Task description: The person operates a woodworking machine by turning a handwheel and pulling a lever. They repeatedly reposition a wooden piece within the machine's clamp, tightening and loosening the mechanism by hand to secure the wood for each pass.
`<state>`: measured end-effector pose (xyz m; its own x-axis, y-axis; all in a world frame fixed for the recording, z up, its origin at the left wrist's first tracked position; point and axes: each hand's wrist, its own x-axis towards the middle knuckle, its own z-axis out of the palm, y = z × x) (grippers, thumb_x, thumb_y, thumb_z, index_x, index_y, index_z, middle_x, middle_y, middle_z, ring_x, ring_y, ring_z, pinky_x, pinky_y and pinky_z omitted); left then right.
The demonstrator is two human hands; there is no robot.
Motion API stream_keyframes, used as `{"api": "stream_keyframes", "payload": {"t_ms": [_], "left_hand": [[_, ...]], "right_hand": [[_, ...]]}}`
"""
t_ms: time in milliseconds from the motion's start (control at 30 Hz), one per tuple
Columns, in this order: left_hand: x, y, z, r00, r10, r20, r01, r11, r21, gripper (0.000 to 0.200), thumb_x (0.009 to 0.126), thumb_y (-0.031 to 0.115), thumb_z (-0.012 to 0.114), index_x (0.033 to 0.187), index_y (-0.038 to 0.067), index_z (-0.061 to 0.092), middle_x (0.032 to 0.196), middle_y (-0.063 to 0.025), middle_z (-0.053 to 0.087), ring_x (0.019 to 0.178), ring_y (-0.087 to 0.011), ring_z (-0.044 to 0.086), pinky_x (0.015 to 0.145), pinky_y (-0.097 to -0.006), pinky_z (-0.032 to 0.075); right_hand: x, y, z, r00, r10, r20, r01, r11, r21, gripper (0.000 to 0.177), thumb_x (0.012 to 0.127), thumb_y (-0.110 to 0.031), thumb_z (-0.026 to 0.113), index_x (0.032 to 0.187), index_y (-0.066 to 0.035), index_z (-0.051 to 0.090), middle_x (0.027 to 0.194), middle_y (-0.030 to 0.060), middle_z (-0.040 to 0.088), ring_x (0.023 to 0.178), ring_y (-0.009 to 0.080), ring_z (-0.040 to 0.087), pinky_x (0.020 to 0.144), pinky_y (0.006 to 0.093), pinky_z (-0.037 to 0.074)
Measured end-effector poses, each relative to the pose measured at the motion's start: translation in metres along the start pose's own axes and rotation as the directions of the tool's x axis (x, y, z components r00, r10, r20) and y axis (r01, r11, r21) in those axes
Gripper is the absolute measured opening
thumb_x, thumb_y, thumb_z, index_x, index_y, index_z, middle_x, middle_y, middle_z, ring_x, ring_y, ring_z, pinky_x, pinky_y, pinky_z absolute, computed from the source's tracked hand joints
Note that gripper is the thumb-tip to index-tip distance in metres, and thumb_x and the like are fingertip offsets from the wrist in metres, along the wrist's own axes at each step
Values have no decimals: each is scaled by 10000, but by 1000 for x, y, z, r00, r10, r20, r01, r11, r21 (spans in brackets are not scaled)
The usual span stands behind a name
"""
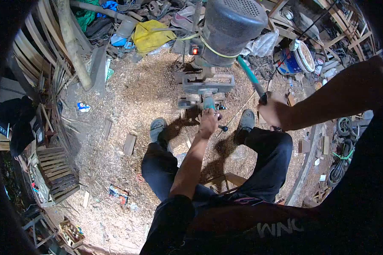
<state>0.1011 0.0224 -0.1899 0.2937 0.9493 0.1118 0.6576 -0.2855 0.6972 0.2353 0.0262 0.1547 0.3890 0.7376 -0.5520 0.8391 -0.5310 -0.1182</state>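
Observation:
My right hand [275,111] is closed around the black-gripped end of a long green lever [250,75], which slants down from the side of the machine. In front of me stands the machine, with a large dark motor housing [232,32] on top and a metal vise table [208,83] below it. My left hand [208,123] is on the crank handle [219,121] at the near side of the table, its fingers curled there and partly hidden. A black knob [224,128] sticks out beside that hand. What lies directly under the tool is hard to make out.
Wood shavings [123,102] cover the floor between my feet and around the machine. A wood block [130,144] and a slatted wooden piece [57,174] lie to the left, near another person [19,119]. A bucket [294,59], yellow sack [152,37] and scrap wood stand behind.

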Motion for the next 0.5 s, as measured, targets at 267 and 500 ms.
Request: {"api": "stream_keyframes", "payload": {"t_ms": [267, 500], "left_hand": [[-4, -9, 13, 995, -65, 78, 69, 997, -44, 488, 915, 317, 503, 1235, -52, 487, 1222, -237, 522, 1170, -426, 453, 913, -633, 373], [9, 9, -14, 960, -170, 223, 176, 984, -6, 464, 803, 160, 611, 1203, -22, 462, 1182, -216, 527, 1129, -392, 476, 925, -578, 367]], "right_hand": [[37, 49, 74, 985, -154, -75, 169, 945, 280, 255, 932, -206, 520, 1060, -19, 401, 628, 91, 520, 399, 184, 525, 354, 351, 433], [34, 54, 95, 961, -182, -208, 248, 900, 357, 313, 826, -227, 624, 988, 22, 528, 862, 250, 619, 834, 395, 628, 736, 483, 474]]}}
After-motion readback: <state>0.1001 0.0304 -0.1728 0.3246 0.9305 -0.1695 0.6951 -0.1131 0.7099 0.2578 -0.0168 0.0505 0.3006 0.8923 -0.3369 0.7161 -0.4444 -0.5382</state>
